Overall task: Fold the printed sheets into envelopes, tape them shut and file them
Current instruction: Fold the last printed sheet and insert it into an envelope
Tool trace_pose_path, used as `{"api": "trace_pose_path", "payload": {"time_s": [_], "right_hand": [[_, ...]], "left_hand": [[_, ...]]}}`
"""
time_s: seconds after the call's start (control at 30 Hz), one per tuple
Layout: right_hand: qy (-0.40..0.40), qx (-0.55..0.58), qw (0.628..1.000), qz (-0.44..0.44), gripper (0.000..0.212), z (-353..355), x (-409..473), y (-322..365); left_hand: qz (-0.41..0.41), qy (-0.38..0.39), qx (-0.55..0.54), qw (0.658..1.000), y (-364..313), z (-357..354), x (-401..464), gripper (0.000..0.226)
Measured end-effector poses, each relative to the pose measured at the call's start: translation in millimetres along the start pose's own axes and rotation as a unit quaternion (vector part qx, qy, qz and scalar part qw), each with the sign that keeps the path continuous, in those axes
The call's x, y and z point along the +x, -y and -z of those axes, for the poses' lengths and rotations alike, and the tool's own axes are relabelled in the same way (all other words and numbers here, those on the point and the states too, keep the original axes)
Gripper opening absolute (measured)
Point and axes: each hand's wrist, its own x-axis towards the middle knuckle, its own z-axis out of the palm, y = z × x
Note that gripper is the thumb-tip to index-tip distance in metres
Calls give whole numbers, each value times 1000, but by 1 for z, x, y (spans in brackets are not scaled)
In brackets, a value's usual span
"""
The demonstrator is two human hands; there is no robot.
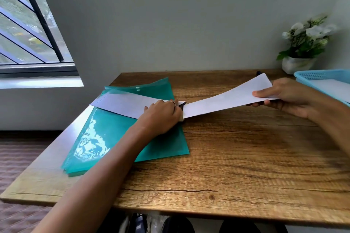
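Note:
A stack of green plastic folders (106, 138) lies on the left of the wooden table (246, 157). A folded white envelope (121, 104) lies across the top folder, its far end under the translucent flap. My left hand (161, 115) rests on the folder at the envelope's right end. Its fingers curl round a small dark and tan object (181, 107) that is mostly hidden. My right hand (284, 98) pinches one end of a white sheet (227, 100), thumb on top. The sheet slopes down to the left and its low end reaches my left hand.
A blue plastic tray (310, 75) with white paper in it sits at the table's right edge. Behind it stands a white pot of white flowers (303, 43) against the wall. A window is at the far left, beyond the table.

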Motion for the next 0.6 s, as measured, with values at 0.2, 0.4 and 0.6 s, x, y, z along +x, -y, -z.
{"api": "trace_pose_path", "payload": {"time_s": [0.2,0.4,0.6], "right_hand": [[34,-20,999,12,15,-8,4,7],[-6,-19,999,42,33,-17,11,2],[-70,-46,994,71,47,-25,1,-7]], "left_hand": [[9,3,-11,1000,-2,1,-3,47],[-3,9,-23,1000,-3,4,-5,44],[-20,18,-24,999,-4,6,-6,43]]}}
